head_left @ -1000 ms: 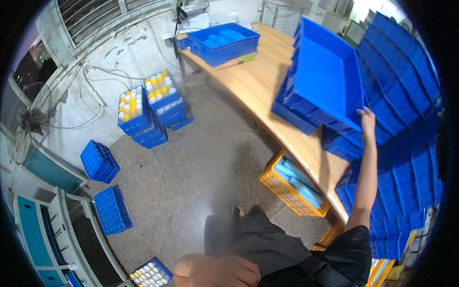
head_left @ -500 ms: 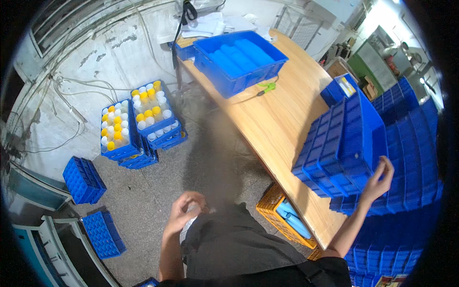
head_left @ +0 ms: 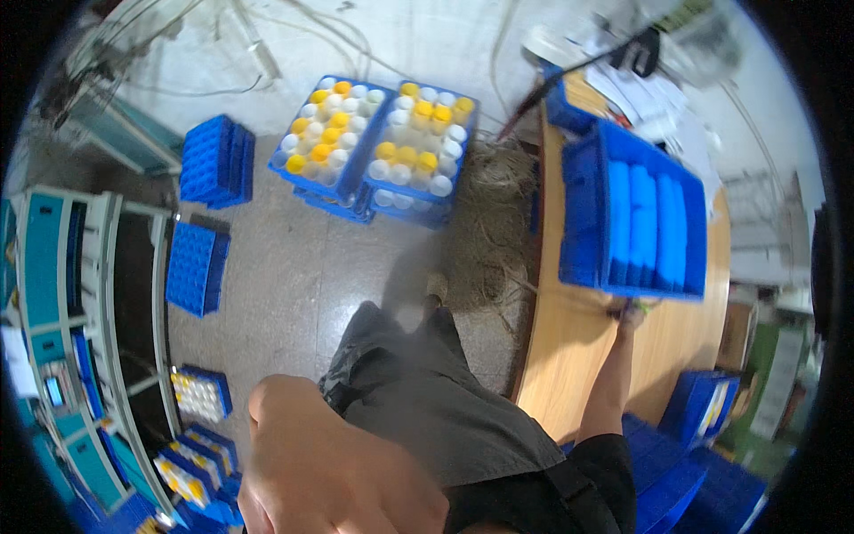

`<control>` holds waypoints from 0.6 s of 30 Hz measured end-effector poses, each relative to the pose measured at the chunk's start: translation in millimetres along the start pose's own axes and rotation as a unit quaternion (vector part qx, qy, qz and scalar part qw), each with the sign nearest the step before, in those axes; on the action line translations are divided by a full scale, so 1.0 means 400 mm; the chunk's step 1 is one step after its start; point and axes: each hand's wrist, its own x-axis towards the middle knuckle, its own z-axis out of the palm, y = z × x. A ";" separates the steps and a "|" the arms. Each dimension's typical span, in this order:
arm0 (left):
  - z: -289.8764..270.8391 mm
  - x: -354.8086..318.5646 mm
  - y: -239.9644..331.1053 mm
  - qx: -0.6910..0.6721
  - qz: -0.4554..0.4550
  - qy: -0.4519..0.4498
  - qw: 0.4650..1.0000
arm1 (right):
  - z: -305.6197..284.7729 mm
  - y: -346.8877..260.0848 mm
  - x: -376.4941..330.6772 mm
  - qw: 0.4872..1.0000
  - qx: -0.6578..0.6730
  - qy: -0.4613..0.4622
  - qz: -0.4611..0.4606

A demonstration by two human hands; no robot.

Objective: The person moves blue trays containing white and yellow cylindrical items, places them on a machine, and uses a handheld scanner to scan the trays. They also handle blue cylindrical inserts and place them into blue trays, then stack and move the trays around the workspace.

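My right hand (head_left: 630, 315) reaches across the wooden table (head_left: 569, 343) to the near edge of a blue crate (head_left: 576, 214). Its fingers close around a small bright green tool (head_left: 648, 305) with a dark end, partly hidden under the hand; the exact kind is unclear. Long blue rolls (head_left: 642, 227) lie side by side in the crate. Large at the lower edge, my left hand (head_left: 334, 467) shows its back close to the camera. Its fingers curl downward and are cut off by the frame, so anything in them is hidden.
Blue trays of white and yellow cylinders (head_left: 331, 133) stand on the floor by the wall. Blue trays (head_left: 197, 267) sit along the left, beside a shelf unit (head_left: 107, 267). Papers (head_left: 645, 98) lie behind the crate; more blue crates (head_left: 658, 472) are at lower right.
The view has swung to the right, toward the table's crate. My right hand has left the stacked blue crates for the green tool. My left hand has come up closer to the camera.
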 end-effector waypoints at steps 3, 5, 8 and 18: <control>-0.120 -0.046 0.003 -0.045 -0.038 -0.197 0.979 | 0.032 0.026 0.038 0.981 0.118 -0.099 0.117; -0.204 -0.129 0.008 0.108 -0.145 0.122 0.976 | 0.025 0.034 0.010 0.946 0.211 -0.133 0.206; -0.385 -0.354 -0.014 0.139 -0.352 0.477 0.793 | -0.003 0.076 -0.112 0.858 0.373 -0.145 0.322; -1.003 -1.386 0.032 0.062 -0.456 0.806 0.372 | -0.587 -0.396 -0.643 0.871 0.035 0.197 0.448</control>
